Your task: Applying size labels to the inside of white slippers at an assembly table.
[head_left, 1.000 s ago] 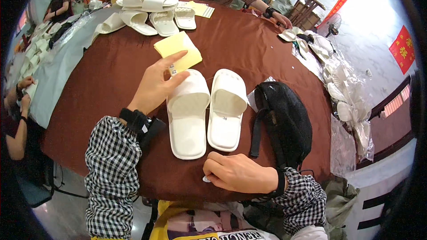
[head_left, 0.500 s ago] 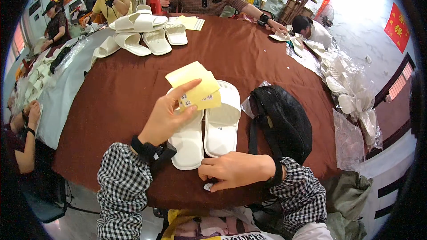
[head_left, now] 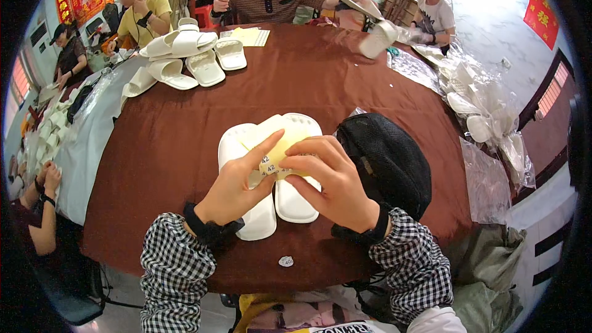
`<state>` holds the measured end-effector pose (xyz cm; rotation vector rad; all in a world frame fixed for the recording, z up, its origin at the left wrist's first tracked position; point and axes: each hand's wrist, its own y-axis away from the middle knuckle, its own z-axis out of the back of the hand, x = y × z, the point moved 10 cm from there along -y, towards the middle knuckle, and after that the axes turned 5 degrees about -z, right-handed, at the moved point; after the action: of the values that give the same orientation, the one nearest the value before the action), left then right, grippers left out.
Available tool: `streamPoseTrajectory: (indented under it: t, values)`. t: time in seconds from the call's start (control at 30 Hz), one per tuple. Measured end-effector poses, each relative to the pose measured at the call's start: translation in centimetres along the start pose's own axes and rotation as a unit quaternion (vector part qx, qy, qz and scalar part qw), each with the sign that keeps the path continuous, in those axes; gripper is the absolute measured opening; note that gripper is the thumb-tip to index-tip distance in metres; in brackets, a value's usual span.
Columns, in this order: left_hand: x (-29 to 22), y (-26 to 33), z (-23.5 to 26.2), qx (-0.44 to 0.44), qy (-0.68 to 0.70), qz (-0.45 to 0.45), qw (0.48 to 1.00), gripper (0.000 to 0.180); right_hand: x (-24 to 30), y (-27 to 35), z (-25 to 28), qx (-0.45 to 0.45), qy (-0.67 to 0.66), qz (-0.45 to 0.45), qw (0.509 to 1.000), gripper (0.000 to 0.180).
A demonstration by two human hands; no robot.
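Observation:
My left hand is closed on a few small yellow sticker sheets with printed size numbers, held above the slippers. The fingers and thumb of my right hand are bent around the sheets' right edge; whether a single label is between them is hidden. Beneath both hands, a pair of white slide slippers lies side by side, the left slipper partly covered by my left hand and the right slipper by my right. Close to the table's front edge lies a small pale round sticker.
A black mesh bag sits right of the slippers on the brown-covered table. White slippers are piled at the far left beside yellow sheets. Across the table, a person handles blurred slippers. Bagged slippers line the right side.
My right hand has risen from the small sticker at the front edge to the sheets in my left hand. Across the table, the person has lifted slippers. The worker at the far right has straightened up.

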<state>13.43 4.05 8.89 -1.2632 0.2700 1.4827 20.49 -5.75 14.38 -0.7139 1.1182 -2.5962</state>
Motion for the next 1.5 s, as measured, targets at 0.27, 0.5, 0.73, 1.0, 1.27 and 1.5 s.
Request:
streamPoseTrajectory:
  t: [0.27,0.5,0.73,1.0,1.27,1.5]
  values:
    - [-1.7,0.0,-0.8,0.009,-0.054,-0.089,0.995,0.07,-0.2,0.2,-0.4,-0.02,0.043,-0.016,0.999,0.025]
    - [-1.2,0.0,-0.6,0.029,-0.072,-0.064,0.995,0.07,0.9,0.3,-0.5,-0.037,0.083,0.025,0.996,0.025]
    - [-1.4,0.0,-0.5,0.02,-0.071,-0.082,0.994,0.071,0.9,0.1,-0.9,-0.038,0.077,0.036,0.996,0.02]
    - [-1.0,0.1,-0.9,0.034,-0.087,-0.068,0.993,0.071,1.2,0.1,-1.1,-0.022,0.078,0.029,0.996,0.019]
    - [2.6,0.7,8.8,-0.221,-0.137,0.005,0.966,0.06,-1.9,-0.1,-3.5,0.123,-0.143,-0.156,0.97,0.01]
    - [7.1,2.4,12.7,-0.297,-0.131,0.041,0.945,0.056,-3.9,1.1,-10.2,0.26,-0.176,-0.214,0.925,0.016]
